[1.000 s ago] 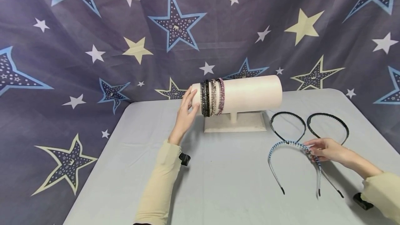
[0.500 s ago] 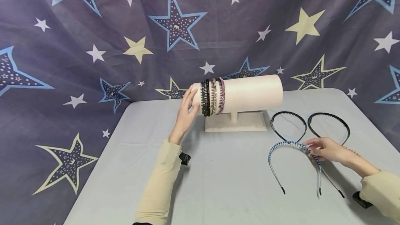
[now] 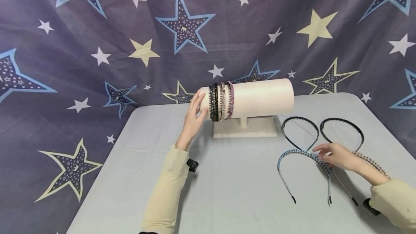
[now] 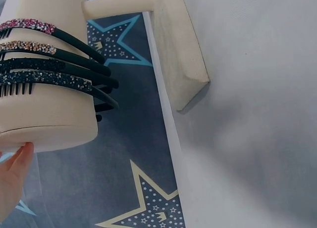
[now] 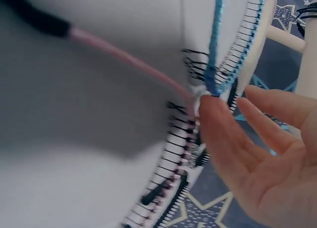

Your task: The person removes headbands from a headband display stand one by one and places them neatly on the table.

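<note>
My left hand rests its fingers against the left end of a cream T-bar display roll. Several glittery headbands circle the roll near that end: dark, black, champagne and pink; the left wrist view shows their toothed undersides. On the right, my right hand has its fingertips at a blue headband on the table. A pinkish headband passes beneath that hand, partly hidden by it. In the right wrist view, the blue headband and pink headband cross at one fingertip, the other fingers apart.
Two dark headbands, a left one and a right one, lie behind the right hand. The roll's flat base stands on a pale cloth-covered table. A starry curtain hangs behind.
The blue headband has shifted slightly left and toward me. My right hand has moved slightly left, and more of the pinkish headband shows behind it. The left hand stays on the roll.
</note>
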{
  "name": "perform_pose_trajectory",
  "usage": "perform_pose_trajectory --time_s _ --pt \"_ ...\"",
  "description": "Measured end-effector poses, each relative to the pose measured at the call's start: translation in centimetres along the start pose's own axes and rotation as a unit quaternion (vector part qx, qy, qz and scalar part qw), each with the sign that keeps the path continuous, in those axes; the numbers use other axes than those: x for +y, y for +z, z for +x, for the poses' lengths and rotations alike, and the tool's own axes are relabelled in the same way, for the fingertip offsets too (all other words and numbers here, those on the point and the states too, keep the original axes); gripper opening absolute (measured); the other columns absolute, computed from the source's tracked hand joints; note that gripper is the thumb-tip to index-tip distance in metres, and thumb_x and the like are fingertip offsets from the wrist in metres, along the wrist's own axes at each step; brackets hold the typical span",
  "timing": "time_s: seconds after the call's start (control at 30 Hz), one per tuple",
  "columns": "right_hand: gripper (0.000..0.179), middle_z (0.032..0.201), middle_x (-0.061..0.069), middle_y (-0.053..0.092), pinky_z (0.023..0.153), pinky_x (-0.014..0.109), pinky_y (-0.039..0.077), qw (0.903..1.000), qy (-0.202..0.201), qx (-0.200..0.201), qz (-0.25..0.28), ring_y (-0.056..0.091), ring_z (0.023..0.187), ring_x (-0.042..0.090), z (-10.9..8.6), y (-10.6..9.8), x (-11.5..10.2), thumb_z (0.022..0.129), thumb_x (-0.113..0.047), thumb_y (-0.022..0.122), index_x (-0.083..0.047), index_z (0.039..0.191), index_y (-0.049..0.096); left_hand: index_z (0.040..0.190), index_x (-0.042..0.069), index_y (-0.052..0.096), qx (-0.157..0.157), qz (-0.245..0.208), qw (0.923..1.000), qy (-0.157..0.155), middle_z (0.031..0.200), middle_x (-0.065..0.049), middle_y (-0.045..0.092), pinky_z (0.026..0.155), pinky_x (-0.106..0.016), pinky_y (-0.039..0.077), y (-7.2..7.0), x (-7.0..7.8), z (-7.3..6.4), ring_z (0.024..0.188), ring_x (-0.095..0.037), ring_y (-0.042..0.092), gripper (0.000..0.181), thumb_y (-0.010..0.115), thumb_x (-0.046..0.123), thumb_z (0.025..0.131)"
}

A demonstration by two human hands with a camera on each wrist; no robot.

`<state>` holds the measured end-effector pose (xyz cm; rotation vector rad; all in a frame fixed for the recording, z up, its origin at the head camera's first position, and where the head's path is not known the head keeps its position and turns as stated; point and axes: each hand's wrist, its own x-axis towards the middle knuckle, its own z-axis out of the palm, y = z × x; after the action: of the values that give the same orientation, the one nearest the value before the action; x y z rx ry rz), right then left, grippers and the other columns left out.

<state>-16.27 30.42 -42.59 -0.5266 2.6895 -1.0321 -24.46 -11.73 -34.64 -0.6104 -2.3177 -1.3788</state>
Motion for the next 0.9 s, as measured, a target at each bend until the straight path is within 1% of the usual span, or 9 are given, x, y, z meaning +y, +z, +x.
perform_pose_trajectory --time_s 0.1,0.17,0.23,0.4,0.57,0.67,0.77,0.83,0.9 --pt "0.027 0.08 0.013 0.063 0.054 0.023 0.049 0.9987 -0.012 0.027 -0.042 0.06 0.068 0.02 0.3 -0.4 -0.8 0.08 0.001 0.057 0.015 0.103 0.054 0.131 -0.002 0.038 0.002 0.002 1.0 -0.002 0.143 -0.014 0.023 0.098 -0.042 0.037 0.0 0.0 -0.1 0.126 -0.03 0.031 0.045 0.049 0.0 0.088" --pt "0.028 0.082 0.014 0.063 0.055 0.022 0.049 0.9971 -0.017 0.053 -0.051 0.06 0.068 0.02 0.6 -0.9 -1.4 0.08 -0.001 0.057 0.013 0.105 0.055 0.131 -0.003 0.038 0.004 0.002 1.0 0.0 0.143 -0.015 0.024 0.098 -0.043 0.037 0.0 -0.1 -0.1 0.125 -0.031 0.031 0.045 0.049 0.0 0.088" --pt "0.028 0.084 0.018 0.063 0.056 0.021 0.049 0.9946 -0.036 0.085 -0.047 0.059 0.069 0.014 1.0 -1.4 -2.1 0.081 0.0 0.057 0.012 0.106 0.055 0.13 -0.003 0.039 0.004 0.002 1.0 0.0 0.142 -0.016 0.024 0.097 -0.043 0.037 0.0 -0.1 -0.1 0.125 -0.031 0.032 0.044 0.049 0.0 0.087" --pt "0.026 0.089 0.024 0.062 0.059 0.014 0.046 0.9808 -0.078 0.177 -0.029 0.052 0.07 -0.006 2.3 -2.6 -4.0 0.083 0.0 0.055 0.01 0.107 0.056 0.13 -0.003 0.039 0.002 0.001 1.0 0.0 0.142 -0.017 0.024 0.097 -0.043 0.037 0.0 -0.1 -0.1 0.125 -0.031 0.032 0.044 0.049 0.001 0.088" --pt "0.031 0.103 0.027 0.059 0.063 0.006 0.041 0.971 -0.071 0.228 0.002 0.049 0.074 -0.014 3.7 -3.5 -6.0 0.087 -0.008 0.053 0.006 0.114 0.054 0.131 -0.003 0.039 0.003 0.002 1.0 0.0 0.143 -0.016 0.024 0.097 -0.043 0.037 0.0 -0.2 -0.1 0.125 -0.031 0.032 0.044 0.049 0.001 0.088" --pt "0.036 0.11 0.027 0.055 0.068 0.003 0.038 0.9656 -0.064 0.252 0.012 0.042 0.08 -0.018 4.5 -3.8 -7.1 0.089 -0.014 0.052 0.003 0.121 0.05 0.13 -0.003 0.039 0.003 0.004 1.0 -0.001 0.143 -0.015 0.024 0.097 -0.043 0.037 0.1 -0.3 0.0 0.125 -0.03 0.032 0.044 0.049 0.0 0.088" --pt "0.04 0.116 0.025 0.051 0.074 0.006 0.04 0.9605 -0.058 0.271 0.027 0.049 0.09 -0.003 5.3 -3.9 -7.9 0.09 -0.018 0.051 -0.001 0.126 0.046 0.13 -0.004 0.039 0.003 0.005 1.0 0.001 0.142 -0.016 0.025 0.097 -0.043 0.037 0.1 -0.3 0.0 0.125 -0.031 0.032 0.044 0.049 0.0 0.088" --pt "0.043 0.118 0.024 0.048 0.083 0.016 0.044 0.9582 -0.055 0.278 0.042 0.052 0.098 0.014 5.8 -3.9 -8.3 0.089 -0.019 0.052 -0.002 0.128 0.044 0.13 -0.004 0.039 0.004 0.003 1.0 0.003 0.142 -0.017 0.025 0.097 -0.044 0.037 0.1 -0.3 0.1 0.125 -0.031 0.032 0.044 0.049 0.0 0.088" --pt "0.045 0.121 0.024 0.045 0.09 0.032 0.044 0.9573 -0.055 0.278 0.056 0.049 0.105 0.031 6.3 -4.0 -8.6 0.089 -0.018 0.053 -0.003 0.13 0.042 0.13 -0.004 0.039 0.004 0.002 1.0 0.004 0.142 -0.018 0.025 0.097 -0.044 0.037 0.1 -0.2 0.1 0.125 -0.032 0.032 0.044 0.049 0.0 0.088"
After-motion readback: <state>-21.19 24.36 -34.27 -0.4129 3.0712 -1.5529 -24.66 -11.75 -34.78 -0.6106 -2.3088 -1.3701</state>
